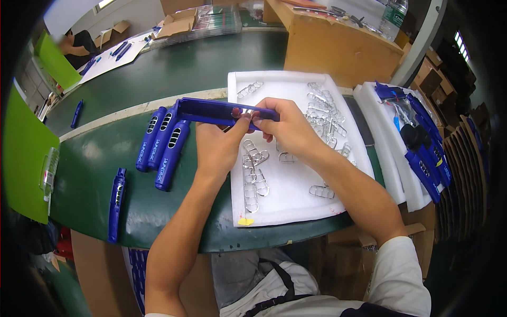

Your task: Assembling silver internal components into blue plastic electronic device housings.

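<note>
A long, hollow blue plastic shell [206,112] is held level above the foam tray's left edge, its open side toward me. My left hand [219,148] is closed on its lower side, thumb pressed inside near the middle. At the shell's right end, my right hand [289,127] pinches it, the thumb close to the left one. Something small and silvery shows between the thumbs; fingers partly hide it. Under my hands, the white foam tray [285,203] carries several silver wire clips [252,182]. Left of the shell lie three blue cases [171,158] with slotted windows.
A single narrow blue piece [116,206] lies near the green table's left front edge. To the right are white foam blocks [388,174] with blue parts on top. A wooden box [338,53] stands behind the tray. Another person [79,47] sits at the far left.
</note>
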The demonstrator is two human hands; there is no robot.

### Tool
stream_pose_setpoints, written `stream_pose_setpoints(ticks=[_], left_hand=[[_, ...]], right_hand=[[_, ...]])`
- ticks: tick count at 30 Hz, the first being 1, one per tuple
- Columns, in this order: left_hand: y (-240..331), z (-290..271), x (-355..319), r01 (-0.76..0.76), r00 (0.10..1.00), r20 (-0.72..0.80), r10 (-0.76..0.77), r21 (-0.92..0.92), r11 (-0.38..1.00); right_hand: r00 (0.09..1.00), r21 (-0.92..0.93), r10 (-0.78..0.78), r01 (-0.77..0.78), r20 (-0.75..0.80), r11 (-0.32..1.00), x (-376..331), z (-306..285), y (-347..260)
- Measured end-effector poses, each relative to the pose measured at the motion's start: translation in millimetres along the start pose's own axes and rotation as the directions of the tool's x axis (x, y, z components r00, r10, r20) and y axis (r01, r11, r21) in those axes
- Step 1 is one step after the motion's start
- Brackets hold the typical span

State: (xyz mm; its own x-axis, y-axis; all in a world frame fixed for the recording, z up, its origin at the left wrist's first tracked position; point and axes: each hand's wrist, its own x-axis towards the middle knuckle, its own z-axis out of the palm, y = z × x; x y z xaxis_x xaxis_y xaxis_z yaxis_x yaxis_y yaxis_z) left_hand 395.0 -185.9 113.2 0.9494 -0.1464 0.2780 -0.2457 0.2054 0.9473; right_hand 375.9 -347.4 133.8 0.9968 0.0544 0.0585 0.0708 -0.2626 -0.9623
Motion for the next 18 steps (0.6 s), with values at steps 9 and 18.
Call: stream_pose_setpoints(ticks=[9,18], left_hand=[[-3.6,-8.3,2.0,0.030,0.999,0.034,-0.028,-0.051,0.998],[-6.6,-18.2,4.9,-0.129,0.992,-0.041,0.122,-0.320,0.938]], right_hand=[[0.996,-0.030,-0.089,0.089,0.009,0.996,1.9,-0.6,0.7],[0.995,-0.069,-0.095,0.092,-0.031,0.993,0.4,-3.1,-3.4]])
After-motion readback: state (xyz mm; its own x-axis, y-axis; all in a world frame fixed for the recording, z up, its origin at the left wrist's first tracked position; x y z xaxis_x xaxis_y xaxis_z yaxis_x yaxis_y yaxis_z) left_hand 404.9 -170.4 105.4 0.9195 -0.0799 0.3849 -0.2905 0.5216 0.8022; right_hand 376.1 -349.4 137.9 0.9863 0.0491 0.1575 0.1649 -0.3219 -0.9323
